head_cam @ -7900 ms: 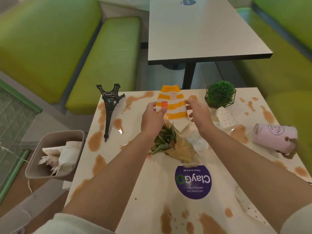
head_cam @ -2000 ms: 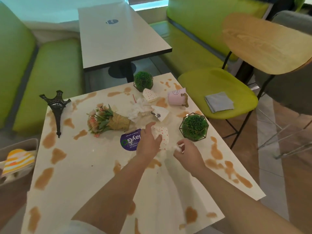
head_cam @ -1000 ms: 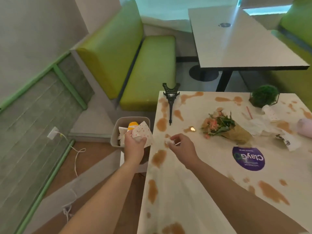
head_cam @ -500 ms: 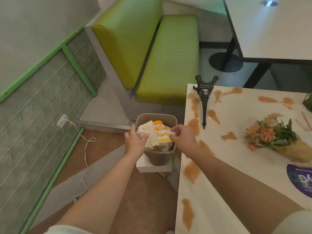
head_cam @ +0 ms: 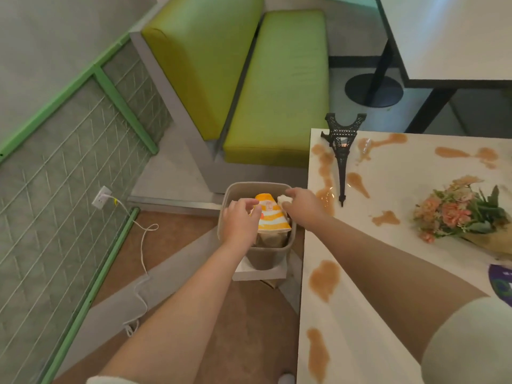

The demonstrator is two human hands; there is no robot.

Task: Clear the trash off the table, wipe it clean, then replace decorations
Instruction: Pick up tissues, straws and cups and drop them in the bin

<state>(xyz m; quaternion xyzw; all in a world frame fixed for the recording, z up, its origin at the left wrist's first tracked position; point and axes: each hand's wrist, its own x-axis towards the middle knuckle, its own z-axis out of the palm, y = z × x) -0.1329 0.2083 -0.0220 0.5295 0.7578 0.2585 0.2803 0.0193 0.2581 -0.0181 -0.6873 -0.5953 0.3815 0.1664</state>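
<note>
Head view, centre of frame: both hands are over the bin (head_cam: 230, 189), which already holds a yellow striped wrapper (head_cam: 270, 217). The left hand (head_cam: 239, 220) hovers with fingers loosely spread and nothing visible in it; the right hand (head_cam: 303, 207) pinches a small white scrap (head_cam: 285, 199) above the rim. To the right, the table (head_cam: 388, 195) is covered in brown spills (head_cam: 324, 278), with the tower ornament (head_cam: 342, 151) lying flat and the bouquet (head_cam: 465, 212) on its side. My read: trash clearing is underway, wiping and redecorating untouched.
</note>
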